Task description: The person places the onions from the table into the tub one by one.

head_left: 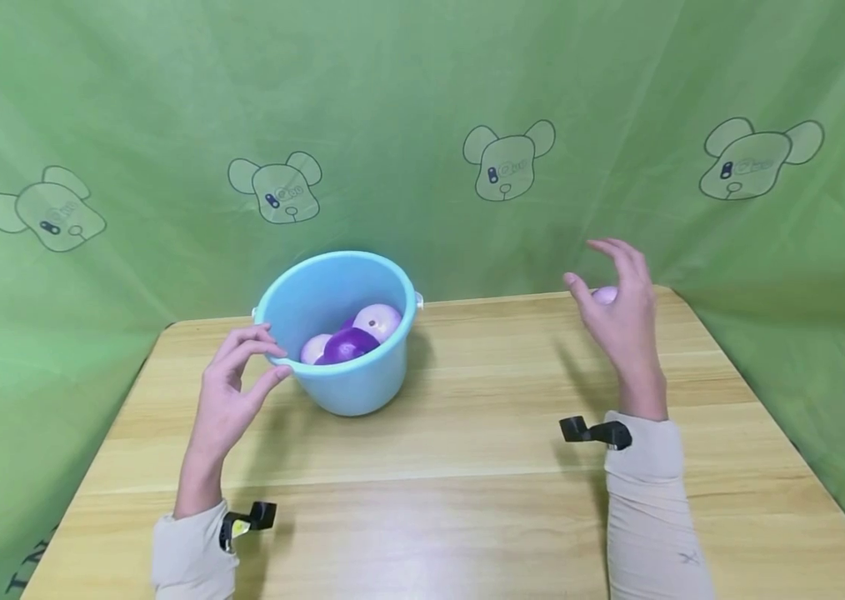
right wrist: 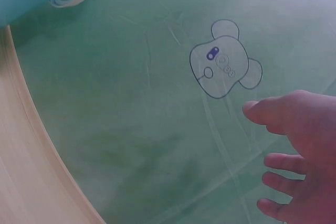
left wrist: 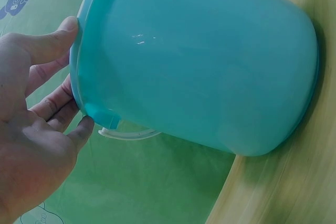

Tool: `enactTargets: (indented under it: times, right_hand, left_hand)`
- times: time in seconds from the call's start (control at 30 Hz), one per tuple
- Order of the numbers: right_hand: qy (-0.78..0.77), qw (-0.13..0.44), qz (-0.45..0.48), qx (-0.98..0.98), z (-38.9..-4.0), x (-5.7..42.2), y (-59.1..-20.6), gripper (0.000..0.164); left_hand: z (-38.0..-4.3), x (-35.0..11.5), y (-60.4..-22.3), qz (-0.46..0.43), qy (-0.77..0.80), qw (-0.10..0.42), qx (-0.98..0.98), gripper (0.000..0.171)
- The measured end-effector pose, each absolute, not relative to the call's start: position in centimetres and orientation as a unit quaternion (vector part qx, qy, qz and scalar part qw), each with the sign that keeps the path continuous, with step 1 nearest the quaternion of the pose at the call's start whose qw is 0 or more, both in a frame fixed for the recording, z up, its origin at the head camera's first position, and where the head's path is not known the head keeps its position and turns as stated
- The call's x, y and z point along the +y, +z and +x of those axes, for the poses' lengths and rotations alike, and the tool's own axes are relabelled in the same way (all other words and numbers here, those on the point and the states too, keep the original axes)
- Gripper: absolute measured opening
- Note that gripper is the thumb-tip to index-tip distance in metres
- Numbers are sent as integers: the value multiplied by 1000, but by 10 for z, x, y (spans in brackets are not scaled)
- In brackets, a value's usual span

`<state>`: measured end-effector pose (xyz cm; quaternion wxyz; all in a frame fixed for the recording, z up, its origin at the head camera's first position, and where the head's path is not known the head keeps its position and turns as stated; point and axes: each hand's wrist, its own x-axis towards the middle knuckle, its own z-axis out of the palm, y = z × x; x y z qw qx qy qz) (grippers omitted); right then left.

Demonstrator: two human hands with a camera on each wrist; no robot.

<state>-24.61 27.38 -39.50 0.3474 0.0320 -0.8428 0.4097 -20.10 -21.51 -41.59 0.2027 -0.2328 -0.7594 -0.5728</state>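
A light-blue bucket (head_left: 351,387) stands on the table's left half, holding several round, glossy things, some deep purple (head_left: 351,343) and some pale lilac (head_left: 377,322). My left hand (head_left: 231,392) pinches the bucket's near-left rim between thumb and fingers; the left wrist view shows the fingertips (left wrist: 68,24) at that rim. Over the table's right side my right hand (head_left: 621,317) is raised, thumb and fingers spread apart, with nothing in its grasp. Just behind it, partly hidden by the hand, a pale lilac round thing (head_left: 606,295) shows near the far edge.
The wooden table (head_left: 467,442) has its far edge close to a green curtain (head_left: 392,100) printed with bear heads. A white handle (left wrist: 131,135) hangs at the bucket's side. Each sleeve cuff carries a black wrist mount (head_left: 597,432).
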Motion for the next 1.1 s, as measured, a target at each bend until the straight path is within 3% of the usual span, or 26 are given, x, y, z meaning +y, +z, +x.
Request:
enactTargets:
  times: [0.67, 1.1]
  right_hand:
    - [430, 330, -36, -839, -251, 306, -416, 55]
    - [436, 299, -75, -845, -264, 320, -436, 58]
  left_hand:
    - [-184, -202, -393, -223, -563, 201, -770, 15]
    - [-199, -213, -414, -227, -567, 204, -765, 20]
